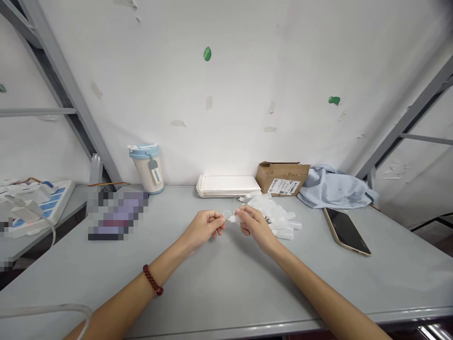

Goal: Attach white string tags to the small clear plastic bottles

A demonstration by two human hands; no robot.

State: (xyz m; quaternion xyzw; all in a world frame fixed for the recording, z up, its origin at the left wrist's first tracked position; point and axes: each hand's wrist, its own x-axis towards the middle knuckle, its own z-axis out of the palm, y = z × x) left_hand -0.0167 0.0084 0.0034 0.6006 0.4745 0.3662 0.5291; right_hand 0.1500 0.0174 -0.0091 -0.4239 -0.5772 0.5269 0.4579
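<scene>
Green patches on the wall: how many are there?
3: one patch high in the middle, a second patch to the right, and a third patch at the picture's left edge. The frame may hide others.

Bright light casts soft shadows on the desk [212, 293]; edges look stretched.

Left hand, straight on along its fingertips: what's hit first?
Likely the small white piece pinched in the right hand, just ahead of the left hand; the right fingers come next. Depth is unclear from one view.
</scene>
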